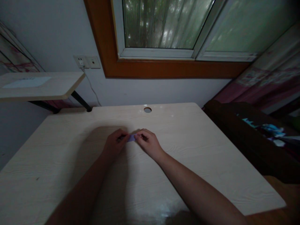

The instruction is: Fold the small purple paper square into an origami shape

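A small purple piece of folded paper (131,137) lies on the pale wooden table (70,150), near its middle. My left hand (116,143) pinches the paper's left end with curled fingers. My right hand (147,142) pinches its right end the same way. Both hands rest low on the tabletop and cover most of the paper, so only a short strip shows between them.
A round cable hole (147,109) sits at the table's far edge. A raised shelf (39,86) stands at the back left below a wall socket (86,62). Beyond the table is a window (164,28). Dark furniture (246,134) borders the right side.
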Action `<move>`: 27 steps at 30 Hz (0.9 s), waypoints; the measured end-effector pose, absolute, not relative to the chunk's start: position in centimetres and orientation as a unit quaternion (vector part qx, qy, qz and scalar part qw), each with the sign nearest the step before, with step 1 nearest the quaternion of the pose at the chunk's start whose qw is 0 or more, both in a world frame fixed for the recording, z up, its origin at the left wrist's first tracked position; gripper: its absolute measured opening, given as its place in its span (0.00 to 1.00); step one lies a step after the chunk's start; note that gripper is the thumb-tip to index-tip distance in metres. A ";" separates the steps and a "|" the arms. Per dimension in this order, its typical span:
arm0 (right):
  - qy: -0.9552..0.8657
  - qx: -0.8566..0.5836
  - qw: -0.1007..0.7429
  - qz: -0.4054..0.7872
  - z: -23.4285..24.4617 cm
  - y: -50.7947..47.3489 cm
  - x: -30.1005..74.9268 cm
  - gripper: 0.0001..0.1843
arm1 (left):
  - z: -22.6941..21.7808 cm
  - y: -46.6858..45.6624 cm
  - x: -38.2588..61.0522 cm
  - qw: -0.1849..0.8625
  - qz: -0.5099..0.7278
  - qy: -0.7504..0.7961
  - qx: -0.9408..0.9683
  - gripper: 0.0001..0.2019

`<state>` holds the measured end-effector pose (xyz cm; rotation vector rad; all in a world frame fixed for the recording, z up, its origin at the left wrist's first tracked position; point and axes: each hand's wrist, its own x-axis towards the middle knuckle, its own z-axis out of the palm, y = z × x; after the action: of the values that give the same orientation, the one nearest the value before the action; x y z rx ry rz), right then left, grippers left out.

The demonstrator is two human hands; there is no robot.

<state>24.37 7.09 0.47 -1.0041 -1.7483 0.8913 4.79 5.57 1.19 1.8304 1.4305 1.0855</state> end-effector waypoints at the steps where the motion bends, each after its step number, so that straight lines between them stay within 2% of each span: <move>1: -0.703 -0.411 0.454 0.362 0.5 7.1 24.4 0.07 | 1.2 5.6 4.8 0.286 0.405 0.534 0.685 0.08; 16: -0.572 -0.465 0.520 0.431 -0.4 7.6 24.8 0.10 | 1.1 5.9 4.5 0.301 0.458 0.589 0.593 0.10; 20: -0.592 -0.459 0.509 0.424 -0.4 7.6 24.7 0.11 | 1.2 5.8 4.8 0.292 0.477 0.571 0.600 0.09; 27: -0.664 -0.433 0.471 0.387 0.0 7.2 24.6 0.10 | 1.4 5.6 5.0 0.271 0.389 0.509 0.719 0.07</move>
<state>24.62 7.22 0.05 -1.0606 -1.6273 0.9486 5.00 5.63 1.39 1.9362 1.3706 1.0484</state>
